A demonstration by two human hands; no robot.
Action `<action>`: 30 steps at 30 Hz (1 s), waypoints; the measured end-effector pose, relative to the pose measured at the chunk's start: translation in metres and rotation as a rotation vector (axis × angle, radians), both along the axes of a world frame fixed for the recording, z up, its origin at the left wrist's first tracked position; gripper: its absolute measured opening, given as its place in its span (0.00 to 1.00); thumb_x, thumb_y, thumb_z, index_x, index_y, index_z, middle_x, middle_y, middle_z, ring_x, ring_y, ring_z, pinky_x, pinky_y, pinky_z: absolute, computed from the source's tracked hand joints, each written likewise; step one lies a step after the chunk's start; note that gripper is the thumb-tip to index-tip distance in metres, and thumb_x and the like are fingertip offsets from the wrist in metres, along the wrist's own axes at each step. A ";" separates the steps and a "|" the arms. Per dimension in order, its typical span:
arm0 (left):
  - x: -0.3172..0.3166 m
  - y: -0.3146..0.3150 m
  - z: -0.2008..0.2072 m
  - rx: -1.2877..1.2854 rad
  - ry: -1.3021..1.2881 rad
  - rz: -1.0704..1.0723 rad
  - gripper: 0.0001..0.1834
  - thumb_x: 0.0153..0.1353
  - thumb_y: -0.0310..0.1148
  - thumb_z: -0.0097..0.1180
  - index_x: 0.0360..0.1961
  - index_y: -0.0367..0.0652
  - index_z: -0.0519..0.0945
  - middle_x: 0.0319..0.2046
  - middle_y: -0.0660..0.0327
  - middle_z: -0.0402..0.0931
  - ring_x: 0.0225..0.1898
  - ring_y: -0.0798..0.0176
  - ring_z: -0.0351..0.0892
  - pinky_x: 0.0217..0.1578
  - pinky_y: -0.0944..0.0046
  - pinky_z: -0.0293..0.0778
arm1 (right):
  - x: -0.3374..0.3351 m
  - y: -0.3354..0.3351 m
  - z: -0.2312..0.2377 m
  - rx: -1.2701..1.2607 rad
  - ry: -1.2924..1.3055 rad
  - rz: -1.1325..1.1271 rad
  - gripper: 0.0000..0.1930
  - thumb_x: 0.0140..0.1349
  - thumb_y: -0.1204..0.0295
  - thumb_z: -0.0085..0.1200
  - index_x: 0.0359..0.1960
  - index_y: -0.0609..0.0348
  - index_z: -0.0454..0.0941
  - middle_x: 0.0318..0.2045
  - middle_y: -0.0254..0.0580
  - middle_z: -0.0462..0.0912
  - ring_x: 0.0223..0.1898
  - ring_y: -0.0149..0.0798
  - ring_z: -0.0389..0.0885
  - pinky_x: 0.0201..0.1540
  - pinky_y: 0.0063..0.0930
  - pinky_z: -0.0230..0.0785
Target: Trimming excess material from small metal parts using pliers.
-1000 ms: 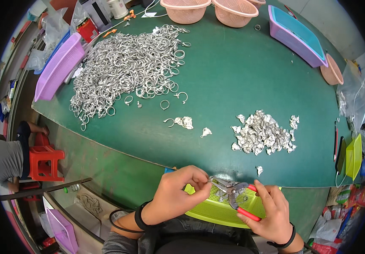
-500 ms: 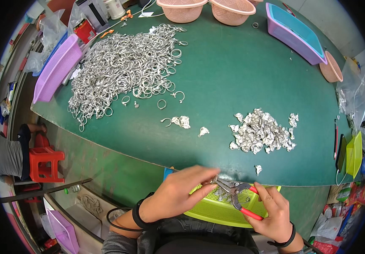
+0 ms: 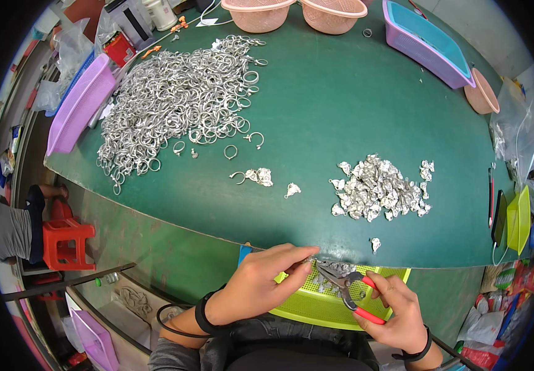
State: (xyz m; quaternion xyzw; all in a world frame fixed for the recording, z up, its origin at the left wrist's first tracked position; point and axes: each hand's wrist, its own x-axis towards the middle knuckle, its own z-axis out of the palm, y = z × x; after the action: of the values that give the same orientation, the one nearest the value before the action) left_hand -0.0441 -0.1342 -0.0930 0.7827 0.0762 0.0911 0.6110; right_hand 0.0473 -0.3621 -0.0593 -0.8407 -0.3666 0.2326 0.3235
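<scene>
Pliers (image 3: 342, 282) with red handles, in right hand (image 3: 398, 308): fingers wrapped on upper handle, thumb against lower. Handles well spread, so grip judged loose rather than squeezing. Nose aimed left, over the basket, tips just beside left thumb and forefinger.

Left hand (image 3: 268, 277): thumb and forefinger curved toward each other, perhaps steadying a small bit of metal for the tips. Too small to make out; cannot tell whether clamped on anything.

Below both, yellow-green basket (image 3: 316, 318) over the lap at the counter (image 3: 316, 111) edge, loose silver bits (image 3: 324, 287) inside. Probably placed there for catching dropped pieces.

Just beyond the edge, lone silver piece (image 3: 375, 245). Farther, right of middle, heap of similar pieces (image 3: 378, 188), within easy reach of the right side. Left of it, single piece (image 3: 292, 190) and small cluster with an open ring (image 3: 257, 177).

Upper left, broad pile of silver rings (image 3: 180, 99), seemingly set well apart against mixing. Beside it, lilac basket (image 3: 80, 108) tipped on its side. Far edge: peach bowls (image 3: 334, 15), lilac tray with turquoise inside (image 3: 417, 57).
</scene>
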 end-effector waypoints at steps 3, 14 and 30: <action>0.001 -0.002 0.002 0.088 -0.009 -0.010 0.13 0.55 0.19 0.56 0.43 0.31 0.78 0.27 0.56 0.78 0.24 0.67 0.78 0.25 0.69 0.72 | 0.000 0.002 -0.001 -0.036 -0.073 0.025 0.34 0.40 0.70 0.69 0.53 0.63 0.73 0.24 0.41 0.71 0.21 0.37 0.73 0.23 0.27 0.67; 0.003 -0.009 -0.003 0.313 -0.102 0.062 0.10 0.53 0.20 0.58 0.39 0.31 0.80 0.24 0.55 0.78 0.21 0.63 0.77 0.22 0.68 0.72 | -0.001 0.005 0.003 -0.066 -0.097 -0.004 0.34 0.40 0.69 0.69 0.52 0.66 0.72 0.25 0.42 0.73 0.21 0.39 0.75 0.24 0.29 0.70; 0.003 -0.011 -0.009 0.471 -0.170 0.038 0.08 0.51 0.22 0.61 0.34 0.33 0.78 0.25 0.54 0.80 0.21 0.58 0.79 0.22 0.66 0.74 | -0.003 0.004 0.008 -0.132 -0.089 0.021 0.31 0.40 0.75 0.66 0.51 0.67 0.72 0.27 0.45 0.74 0.25 0.39 0.76 0.28 0.29 0.70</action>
State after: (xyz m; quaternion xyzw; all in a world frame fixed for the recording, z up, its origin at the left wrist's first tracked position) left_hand -0.0410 -0.1457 -0.1020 0.8913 0.0159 0.1836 0.4143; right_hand 0.0448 -0.3579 -0.0512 -0.8659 -0.3731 0.2223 0.2483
